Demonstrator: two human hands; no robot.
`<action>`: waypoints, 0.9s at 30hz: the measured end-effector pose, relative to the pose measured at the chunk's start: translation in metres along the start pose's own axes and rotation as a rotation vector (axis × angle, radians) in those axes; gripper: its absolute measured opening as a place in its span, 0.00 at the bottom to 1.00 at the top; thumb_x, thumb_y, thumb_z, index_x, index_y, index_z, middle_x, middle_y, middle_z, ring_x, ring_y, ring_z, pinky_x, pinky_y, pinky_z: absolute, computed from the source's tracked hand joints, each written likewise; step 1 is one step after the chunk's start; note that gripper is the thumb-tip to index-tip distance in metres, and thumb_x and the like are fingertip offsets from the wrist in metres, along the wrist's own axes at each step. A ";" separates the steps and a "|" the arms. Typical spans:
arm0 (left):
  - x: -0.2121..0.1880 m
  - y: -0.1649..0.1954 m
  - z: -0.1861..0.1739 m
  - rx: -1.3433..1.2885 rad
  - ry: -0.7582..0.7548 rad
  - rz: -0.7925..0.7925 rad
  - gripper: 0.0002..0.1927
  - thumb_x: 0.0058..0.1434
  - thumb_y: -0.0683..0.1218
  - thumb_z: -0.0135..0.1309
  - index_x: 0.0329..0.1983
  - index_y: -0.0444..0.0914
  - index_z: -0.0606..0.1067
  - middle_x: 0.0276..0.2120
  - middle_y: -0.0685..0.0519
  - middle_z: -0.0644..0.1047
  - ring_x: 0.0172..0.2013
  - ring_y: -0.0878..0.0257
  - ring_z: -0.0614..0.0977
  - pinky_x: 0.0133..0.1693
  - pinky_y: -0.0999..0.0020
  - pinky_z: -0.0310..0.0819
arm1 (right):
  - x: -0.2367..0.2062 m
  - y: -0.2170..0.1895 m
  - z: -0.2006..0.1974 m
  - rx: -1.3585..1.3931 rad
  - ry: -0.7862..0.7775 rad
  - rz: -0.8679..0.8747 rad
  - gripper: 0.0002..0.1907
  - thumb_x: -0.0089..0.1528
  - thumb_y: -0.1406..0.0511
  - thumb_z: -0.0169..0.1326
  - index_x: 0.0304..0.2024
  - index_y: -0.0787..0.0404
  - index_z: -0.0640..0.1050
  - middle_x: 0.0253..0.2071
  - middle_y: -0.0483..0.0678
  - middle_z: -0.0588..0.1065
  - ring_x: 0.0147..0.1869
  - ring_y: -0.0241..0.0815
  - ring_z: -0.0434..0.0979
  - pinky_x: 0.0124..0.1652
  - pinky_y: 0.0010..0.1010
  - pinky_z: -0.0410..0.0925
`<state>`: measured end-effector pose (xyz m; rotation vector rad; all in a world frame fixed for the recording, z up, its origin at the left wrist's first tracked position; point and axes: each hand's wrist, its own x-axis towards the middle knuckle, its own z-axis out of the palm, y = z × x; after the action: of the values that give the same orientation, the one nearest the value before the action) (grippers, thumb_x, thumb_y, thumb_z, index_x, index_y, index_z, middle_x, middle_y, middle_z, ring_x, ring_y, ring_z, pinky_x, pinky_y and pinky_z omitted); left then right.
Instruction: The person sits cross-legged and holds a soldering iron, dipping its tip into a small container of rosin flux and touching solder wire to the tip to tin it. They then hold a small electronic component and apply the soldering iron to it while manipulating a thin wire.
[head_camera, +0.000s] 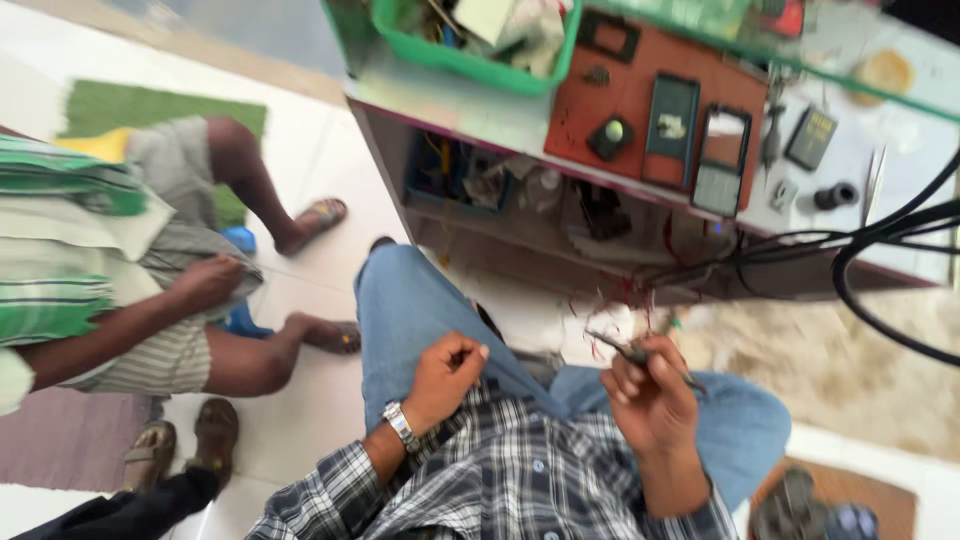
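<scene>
Your right hand is closed around a thin dark tool, something like small pliers or tweezers; the picture is blurred there, so I cannot tell which. The tool lies over your right knee, and its tip points toward about 10 o'clock, into a loose bunch of fine red wires that hang just below the workbench edge.

Your left hand is nearly closed, the fingers curled in and the thumb against them, resting on your left thigh at about 9 o'clock from the right hand. It may pinch something very small, perhaps a wire end, but the picture does not show it clearly. A metal wristwatch sits on that wrist.

I judge the tool to be light and stiff, with smooth metal that can slip in a sweaty grip; it is better to hold it at the handles, back from the tip, as you do now. The red wires look very thin, soft and easy to bend or break, so take them close to the end and with little force.

At 12 o'clock is the workbench with a red-brown board that carries small black parts, and a green tray at 11 o'clock. Thick black cables loop at 2 o'clock. Another person sits at 9 o'clock, well apart from your hands.
</scene>
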<state>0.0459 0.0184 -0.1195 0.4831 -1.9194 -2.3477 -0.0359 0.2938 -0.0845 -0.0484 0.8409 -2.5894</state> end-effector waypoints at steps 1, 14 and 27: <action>-0.004 0.005 0.003 -0.023 -0.012 0.000 0.08 0.66 0.43 0.57 0.34 0.32 0.76 0.29 0.58 0.75 0.24 0.72 0.77 0.27 0.76 0.74 | -0.007 -0.007 -0.001 0.031 -0.055 -0.016 0.09 0.69 0.64 0.55 0.49 0.62 0.76 0.35 0.47 0.71 0.34 0.38 0.65 0.33 0.31 0.61; -0.040 0.133 0.043 0.353 -0.065 0.616 0.03 0.66 0.38 0.59 0.37 0.33 0.77 0.33 0.51 0.76 0.32 0.65 0.77 0.35 0.72 0.71 | -0.046 -0.047 -0.002 -0.024 -0.297 -0.238 0.12 0.70 0.65 0.55 0.55 0.62 0.77 0.38 0.56 0.76 0.36 0.44 0.71 0.36 0.36 0.63; -0.065 0.185 0.060 0.313 -0.137 0.812 0.05 0.66 0.36 0.61 0.41 0.31 0.77 0.39 0.47 0.77 0.40 0.59 0.83 0.41 0.68 0.81 | -0.038 -0.046 0.030 0.210 -0.314 -0.003 0.11 0.73 0.63 0.53 0.53 0.64 0.75 0.37 0.54 0.76 0.36 0.40 0.72 0.34 0.30 0.66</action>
<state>0.0646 0.0511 0.0820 -0.4014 -2.0104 -1.6004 -0.0140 0.3258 -0.0298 -0.3832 0.4550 -2.5644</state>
